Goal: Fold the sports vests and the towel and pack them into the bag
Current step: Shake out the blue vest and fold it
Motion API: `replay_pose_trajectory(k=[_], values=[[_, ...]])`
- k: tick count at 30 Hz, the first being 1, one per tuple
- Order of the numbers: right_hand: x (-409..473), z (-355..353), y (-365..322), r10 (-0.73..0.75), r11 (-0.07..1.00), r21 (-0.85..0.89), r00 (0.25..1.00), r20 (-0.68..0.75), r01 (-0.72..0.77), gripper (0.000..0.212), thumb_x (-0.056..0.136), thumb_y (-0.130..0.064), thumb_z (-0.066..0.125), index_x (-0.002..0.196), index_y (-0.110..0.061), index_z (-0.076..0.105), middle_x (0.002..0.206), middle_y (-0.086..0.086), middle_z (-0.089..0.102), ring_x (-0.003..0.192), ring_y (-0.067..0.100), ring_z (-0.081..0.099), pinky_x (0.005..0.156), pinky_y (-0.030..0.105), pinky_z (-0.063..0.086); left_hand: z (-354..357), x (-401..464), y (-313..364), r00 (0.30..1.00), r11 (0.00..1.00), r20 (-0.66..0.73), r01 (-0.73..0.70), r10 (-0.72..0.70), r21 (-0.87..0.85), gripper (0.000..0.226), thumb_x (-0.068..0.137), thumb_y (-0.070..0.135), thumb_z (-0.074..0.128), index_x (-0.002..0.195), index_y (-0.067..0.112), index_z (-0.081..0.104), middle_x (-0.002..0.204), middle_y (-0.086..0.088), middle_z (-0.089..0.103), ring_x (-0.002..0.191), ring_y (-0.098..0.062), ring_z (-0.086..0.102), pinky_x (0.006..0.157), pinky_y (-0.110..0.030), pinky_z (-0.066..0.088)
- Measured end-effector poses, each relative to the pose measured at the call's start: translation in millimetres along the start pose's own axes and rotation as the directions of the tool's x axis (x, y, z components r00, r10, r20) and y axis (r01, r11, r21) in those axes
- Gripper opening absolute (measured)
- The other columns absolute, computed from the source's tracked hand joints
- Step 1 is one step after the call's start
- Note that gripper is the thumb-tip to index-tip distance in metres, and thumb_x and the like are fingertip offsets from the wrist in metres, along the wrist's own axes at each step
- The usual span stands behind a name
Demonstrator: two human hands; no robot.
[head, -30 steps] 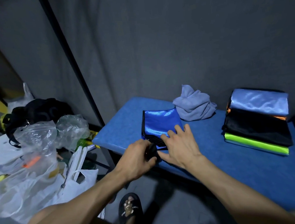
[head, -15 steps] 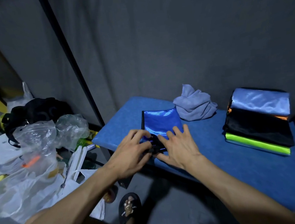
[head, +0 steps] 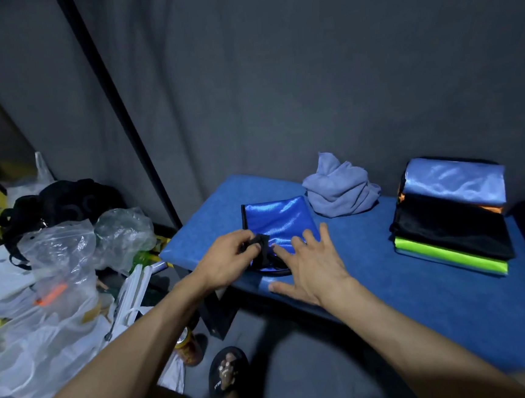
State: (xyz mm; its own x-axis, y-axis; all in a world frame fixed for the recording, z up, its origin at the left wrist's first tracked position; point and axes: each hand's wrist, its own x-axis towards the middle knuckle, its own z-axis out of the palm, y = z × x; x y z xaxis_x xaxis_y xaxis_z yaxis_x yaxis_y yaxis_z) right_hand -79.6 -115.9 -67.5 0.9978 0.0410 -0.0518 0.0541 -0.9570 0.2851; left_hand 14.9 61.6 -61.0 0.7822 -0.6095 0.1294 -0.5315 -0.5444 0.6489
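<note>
**Blue vest under both hands at the bench's near-left edge**

The shiny blue vest [head: 280, 221] lies folded flat on the blue padded bench [head: 389, 283], close to its near-left corner, with black trim along its left side and bunched at its near edge. The left hand [head: 225, 262] sits at that near edge, its fingers curled and pinching a small flap of the black trim [head: 260, 242] between thumb and fingertips. The right hand [head: 311, 267] lies just beside it, fingers straight and spread, pressing flat on the vest's near-right part and on the bench below it; its thumb points left along the bench edge.

Behind the vest, just beyond its far-right corner, a grey-blue towel [head: 339, 189] sits in a crumpled heap against the grey curtain [head: 275, 70]. Well apart on the right of the bench stands a stack of folded vests [head: 450, 217]: pale blue on top, a sliver of orange under it, then black, then bright green at the bottom.

Left of the bench, on the floor and a low surface, lie clear plastic bags [head: 59, 248], a black bag [head: 64, 203] and a drinks can [head: 187, 348]. A foot in a black sandal [head: 227, 373] shows below the bench.
</note>
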Motion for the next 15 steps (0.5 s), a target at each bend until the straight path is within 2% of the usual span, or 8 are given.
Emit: replay_pose_trajectory(k=[2, 4, 7, 9, 13, 15], values=[[0, 2, 4, -0.023, 0.999, 0.049, 0.999, -0.039, 0.025, 0.089, 0.09, -0.081, 0.031, 0.16, -0.027, 0.022, 0.144, 0.012, 0.048, 0.134, 0.035, 0.037, 0.114, 0.063, 0.003, 1, 3, -1, 0.996, 0.996, -0.033, 0.087, -0.088, -0.033, 0.031, 0.088, 0.04, 0.052, 0.08, 0.011, 0.06, 0.072, -0.001, 0.066, 0.07, -0.017, 0.063, 0.073, -0.041, 0.052], [-1, 4, 10, -0.039, 0.995, 0.094, 0.997, -0.07, 0.045, 0.09, 0.09, -0.08, 0.036, 0.16, -0.025, 0.023, 0.141, 0.011, 0.051, 0.132, 0.033, 0.04, 0.113, 0.062, 0.007, 3, 6, -3, 0.99, 0.99, -0.039, 0.133, -0.135, -0.05, 0.027, 0.095, 0.032, 0.058, 0.081, 0.009, 0.06, 0.069, -0.001, 0.067, 0.066, -0.02, 0.067, 0.071, -0.042, 0.056], [-5, 5, 20, -0.069, 0.989, 0.129, 0.994, -0.082, 0.079, 0.088, 0.092, -0.073, 0.042, 0.16, -0.02, 0.023, 0.138, 0.008, 0.054, 0.132, 0.031, 0.043, 0.113, 0.06, 0.014, 5, 10, -2, 0.979, 0.98, -0.06, 0.19, -0.193, -0.056, 0.025, 0.097, 0.028, 0.063, 0.078, 0.012, 0.057, 0.064, 0.003, 0.067, 0.058, -0.021, 0.07, 0.062, -0.034, 0.059], [-8, 4, 29, -0.094, 0.981, 0.162, 0.992, -0.083, 0.107, 0.083, 0.093, -0.062, 0.048, 0.159, -0.018, 0.025, 0.135, 0.007, 0.055, 0.131, 0.03, 0.044, 0.114, 0.059, 0.017, 8, 12, -1, 0.974, 0.979, -0.094, 0.206, -0.205, 0.0, 0.025, 0.095, 0.03, 0.067, 0.076, 0.018, 0.056, 0.062, 0.008, 0.066, 0.053, -0.016, 0.069, 0.055, -0.02, 0.052], [-12, 7, 45, -0.142, 0.964, 0.208, 0.983, -0.113, 0.163, 0.063, 0.088, -0.041, 0.054, 0.147, -0.019, 0.043, 0.118, 0.002, 0.059, 0.119, 0.027, 0.05, 0.108, 0.052, 0.025, 12, 14, -3, 0.969, 0.98, -0.151, 0.186, -0.194, -0.065, 0.025, 0.089, 0.024, 0.075, 0.087, 0.017, 0.051, 0.074, 0.005, 0.069, 0.047, -0.016, 0.066, 0.052, -0.028, 0.054], [-10, 13, 48, -0.152, 0.96, 0.213, 0.977, -0.152, 0.183, 0.054, 0.083, -0.033, 0.053, 0.135, -0.019, 0.052, 0.108, 0.0, 0.06, 0.11, 0.026, 0.054, 0.102, 0.048, 0.03, 13, 13, -5, 0.969, 0.987, -0.202, 0.127, -0.143, -0.094, 0.032, 0.086, 0.02, 0.079, 0.088, 0.018, 0.047, 0.08, 0.005, 0.068, 0.047, -0.014, 0.062, 0.048, -0.021, 0.049]])
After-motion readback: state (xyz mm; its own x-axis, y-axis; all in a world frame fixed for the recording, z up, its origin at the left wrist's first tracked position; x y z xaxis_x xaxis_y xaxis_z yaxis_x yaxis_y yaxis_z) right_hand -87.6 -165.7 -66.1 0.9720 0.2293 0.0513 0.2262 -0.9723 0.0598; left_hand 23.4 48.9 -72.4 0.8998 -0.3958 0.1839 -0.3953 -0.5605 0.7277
